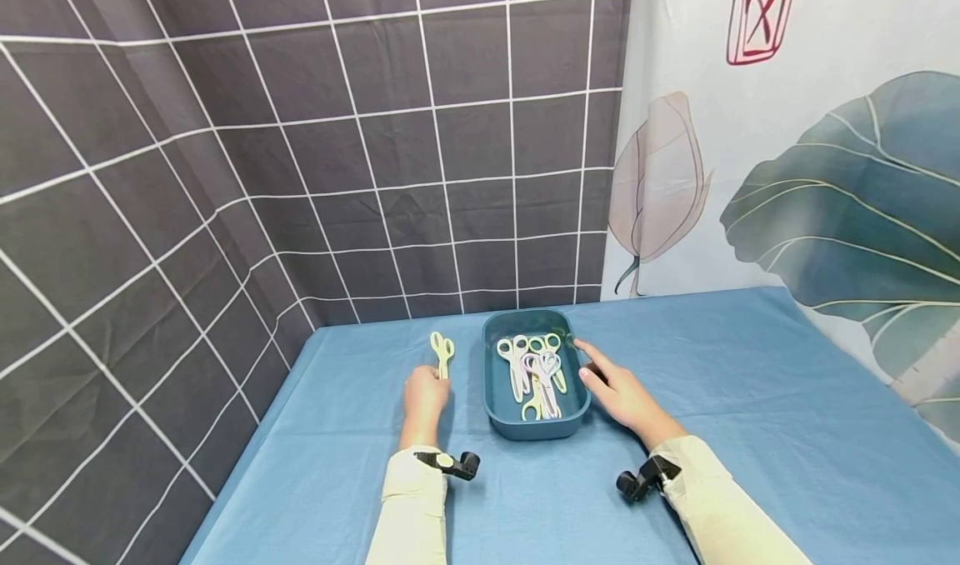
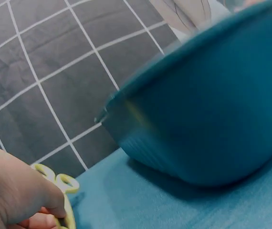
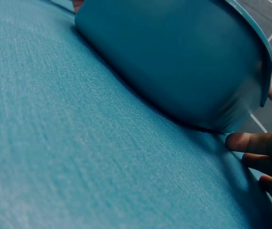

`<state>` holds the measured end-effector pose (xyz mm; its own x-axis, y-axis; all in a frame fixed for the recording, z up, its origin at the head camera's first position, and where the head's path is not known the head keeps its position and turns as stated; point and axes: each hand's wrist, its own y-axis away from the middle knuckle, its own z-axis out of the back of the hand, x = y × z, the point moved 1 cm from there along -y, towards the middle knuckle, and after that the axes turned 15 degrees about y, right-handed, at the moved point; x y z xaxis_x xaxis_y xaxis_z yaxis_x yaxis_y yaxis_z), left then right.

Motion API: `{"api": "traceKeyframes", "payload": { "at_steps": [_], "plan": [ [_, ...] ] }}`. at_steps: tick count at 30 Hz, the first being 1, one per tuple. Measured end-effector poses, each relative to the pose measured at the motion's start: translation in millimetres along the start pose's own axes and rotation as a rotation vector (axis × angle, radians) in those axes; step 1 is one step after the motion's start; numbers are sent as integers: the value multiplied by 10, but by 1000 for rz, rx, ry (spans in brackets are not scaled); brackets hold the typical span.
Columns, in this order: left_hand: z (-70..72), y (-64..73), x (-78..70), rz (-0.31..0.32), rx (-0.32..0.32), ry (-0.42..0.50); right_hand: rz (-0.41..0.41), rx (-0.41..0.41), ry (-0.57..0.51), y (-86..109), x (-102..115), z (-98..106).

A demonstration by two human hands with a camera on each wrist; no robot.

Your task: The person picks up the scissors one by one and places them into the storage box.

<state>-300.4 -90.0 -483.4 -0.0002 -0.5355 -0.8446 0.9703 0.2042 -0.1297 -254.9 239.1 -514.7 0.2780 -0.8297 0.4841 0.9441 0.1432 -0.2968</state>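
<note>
My left hand [image 1: 425,397] pinches a pair of pale yellow-green scissors [image 1: 442,350] by the blade end, handles pointing away from me, left of the teal bin. In the left wrist view the scissors' handle loops [image 2: 67,182] stick out past the fingers. Several scissors [image 1: 517,365] in white, lilac and yellow-green lie heaped inside the bin [image 1: 534,430]. At the bin's right side is my right hand [image 1: 624,392], its fingers stretched out and a fingertip at the rim. In the right wrist view, other fingers [image 3: 255,143] reach beside the bin's lower wall.
A blue cloth [image 1: 315,465] covers the table under the bin and both hands. Behind and to the left hangs a dark grey curtain [image 1: 375,157] with white grid lines. A white sheet with leaf prints [image 1: 862,207] hangs at the back right.
</note>
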Motion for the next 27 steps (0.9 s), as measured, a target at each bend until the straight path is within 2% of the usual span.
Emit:
{"api": "traceKeyframes", "payload": {
  "at_steps": [4,8,15,27],
  "plan": [
    [-9,-18,-19,25,65,101,0,6,-8,-2,2,-9],
    [-16,-43,-40,3,92,188,8,0,-10,-6,-12,-17],
    [-31,-72,-75,-35,148,394,24,-13,-5,-22,-38,-35],
    [-81,-49,-161,-34,194,504,9,-1,-2,-21,-44,-26]
  ]
}}
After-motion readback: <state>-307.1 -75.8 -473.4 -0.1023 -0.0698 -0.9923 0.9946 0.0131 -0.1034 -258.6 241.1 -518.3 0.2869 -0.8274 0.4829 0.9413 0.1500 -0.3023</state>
